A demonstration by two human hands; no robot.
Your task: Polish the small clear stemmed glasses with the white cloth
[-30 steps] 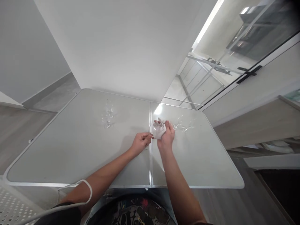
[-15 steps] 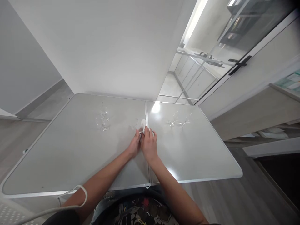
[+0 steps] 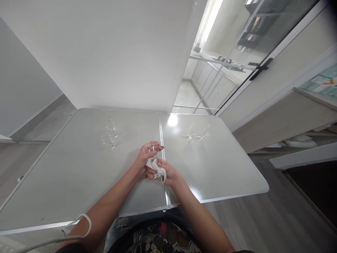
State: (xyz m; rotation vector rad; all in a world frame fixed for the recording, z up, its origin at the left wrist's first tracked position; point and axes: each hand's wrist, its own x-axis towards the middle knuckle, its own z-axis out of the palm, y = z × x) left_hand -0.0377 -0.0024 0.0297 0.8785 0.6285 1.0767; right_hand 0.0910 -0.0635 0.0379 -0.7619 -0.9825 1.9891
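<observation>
My left hand (image 3: 143, 158) is closed around a clear drinking glass (image 3: 151, 148) that lies tilted in the palm, just above the table. Bunched in my right hand (image 3: 170, 171) is a white cloth (image 3: 157, 169), pressed against the lower end of the glass beneath my left hand. The fingers and cloth hide that end of the glass. Beyond my left hand stand several clear glasses (image 3: 113, 135), faint against the tabletop. Two more glasses, one (image 3: 189, 136) beside the other (image 3: 202, 137), are farther off on the right half.
The pale grey table (image 3: 79, 175) has a metal-edged seam (image 3: 161, 137) near my hands. A white wall panel (image 3: 126, 70) rises behind it. To the right is a glazed door with a black handle (image 3: 260, 68). A white cable (image 3: 88, 225) loops by my left forearm.
Both hands have drawn closer to me. The glass is now lifted in my left hand, and the cloth shows bunched in my right. The view has shifted slightly.
</observation>
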